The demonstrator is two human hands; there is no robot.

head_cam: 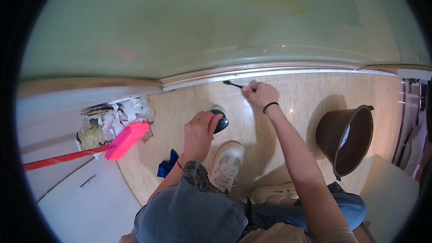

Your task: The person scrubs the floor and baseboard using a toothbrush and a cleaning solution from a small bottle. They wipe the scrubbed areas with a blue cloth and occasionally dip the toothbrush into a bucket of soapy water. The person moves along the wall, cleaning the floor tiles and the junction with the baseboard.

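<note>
My right hand [265,97], with a black band at the wrist, grips a slim black brush [233,84], like a toothbrush. The brush's head points left, close to the pale door track [249,75] along the foot of the green glass panel [216,23]. Lower and to the left, my left hand [199,131] holds a dark, glossy, rounded object [221,125] above the floor, over my shoe [228,165]. Its kind cannot be told, as my fingers cover part of it. A blue cloth [168,164] lies on the floor beside my left forearm.
On the right a brown bucket [327,131] lies tilted, its mouth facing right, with something pale inside. At left, a pink-bristled broom [130,138] with a red handle rests by crumpled paper and plastic waste [118,118]. White cabinet fronts [91,195] stand at lower left.
</note>
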